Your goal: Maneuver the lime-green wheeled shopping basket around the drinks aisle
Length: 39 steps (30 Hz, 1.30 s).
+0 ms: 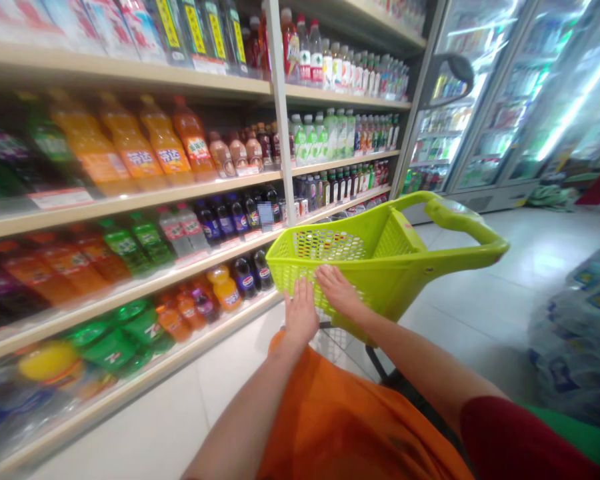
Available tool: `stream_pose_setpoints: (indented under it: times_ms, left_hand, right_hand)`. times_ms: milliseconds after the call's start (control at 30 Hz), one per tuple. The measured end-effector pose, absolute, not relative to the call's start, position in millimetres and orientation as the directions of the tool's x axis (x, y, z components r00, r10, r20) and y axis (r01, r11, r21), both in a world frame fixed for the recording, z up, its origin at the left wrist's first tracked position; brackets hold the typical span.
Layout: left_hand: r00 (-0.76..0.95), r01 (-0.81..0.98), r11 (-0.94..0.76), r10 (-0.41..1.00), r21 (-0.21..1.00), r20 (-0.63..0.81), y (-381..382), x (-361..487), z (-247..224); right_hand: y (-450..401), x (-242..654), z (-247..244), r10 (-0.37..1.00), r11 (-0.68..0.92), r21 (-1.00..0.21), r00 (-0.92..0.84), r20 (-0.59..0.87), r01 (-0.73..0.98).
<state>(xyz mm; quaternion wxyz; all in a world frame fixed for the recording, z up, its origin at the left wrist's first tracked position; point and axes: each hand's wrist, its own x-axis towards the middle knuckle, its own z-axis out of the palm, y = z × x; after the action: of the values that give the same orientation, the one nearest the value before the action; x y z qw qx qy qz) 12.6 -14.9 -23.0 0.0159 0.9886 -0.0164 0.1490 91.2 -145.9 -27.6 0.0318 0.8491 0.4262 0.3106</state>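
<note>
A lime-green plastic shopping cart [405, 267] stands right in front of me, its looped handle pointing away to the right. My left hand [301, 310] lies flat against the near side of its perforated basket, fingers stretched upward. Beside it, my right hand [337, 290] rests on the same wall, fingertips close to the rim and fingers extended. Neither hand holds anything. Through the holes of the far basket wall, colours from the shelf show; the basket's floor is hidden by the near wall.
Drink shelves [215, 260] run along the left, packed with soda bottles [167, 143]. Glass-door fridges [460, 127] stand at the back right. Plastic-wrapped bottle packs [580, 327] are stacked on the right. White floor tiles [230, 380] lie between shelf and cart.
</note>
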Motion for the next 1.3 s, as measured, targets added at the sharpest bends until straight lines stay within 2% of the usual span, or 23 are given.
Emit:
stream_pose_setpoints:
  times_ms: [167, 333, 433, 733, 833, 967, 1033, 1167, 1300]
  left_hand:
    - [0.959, -0.06, -0.998, -0.052, 0.021, 0.28, -23.3, 8.2, -24.1]
    - [0.956, -0.056, -0.997, -0.041, 0.044, 0.289, -34.5, 10.6, -19.7]
    - [0.956, -0.077, -0.996, -0.061, 0.044, 0.288, -44.6, 10.2, -15.5]
    - [0.946, -0.173, -0.985, -0.172, -0.019, 0.274, -67.0, 3.5, -22.9]
    - [0.946, -0.172, -0.985, -0.169, -0.014, 0.278, -72.2, 4.7, -19.2]
    - [0.942, -0.183, -0.983, -0.173, 0.009, 0.286, -85.2, 5.4, -5.1]
    - [0.943, -0.205, -0.979, -0.19, 0.025, 0.272, -94.2, 4.3, 1.3]
    - [0.933, -0.267, -0.963, -0.248, 0.037, 0.261, -109.5, 0.7, 4.3]
    - [0.928, -0.295, -0.955, -0.277, 0.039, 0.25, -115.7, 0.8, 0.9]
  right_hand:
    - [-162.0, 74.9, -58.5, 0.758, -0.621, 0.325, 0.441, 0.481, 0.713]
    - [-176.8, 72.9, -17.9, 0.688, -0.678, 0.327, 0.412, 0.597, 0.658]
    - [-190.1, 78.6, -3.1, 0.677, -0.694, 0.345, 0.411, 0.611, 0.632]
    - [-217.1, 68.2, -58.0, 0.731, -0.657, 0.404, 0.407, 0.548, 0.636]
    - [-224.6, 59.1, -36.6, 0.709, -0.668, 0.401, 0.372, 0.599, 0.627]
    - [-239.6, 58.8, 7.8, 0.581, -0.77, 0.352, 0.356, 0.732, 0.533]
    - [-247.5, 62.9, 13.8, 0.578, -0.775, 0.362, 0.349, 0.738, 0.518]
    - [-260.1, 63.2, -16.2, 0.651, -0.728, 0.404, 0.373, 0.66, 0.554]
    - [-270.5, 47.2, -37.4, 0.671, -0.704, 0.401, 0.363, 0.646, 0.587]
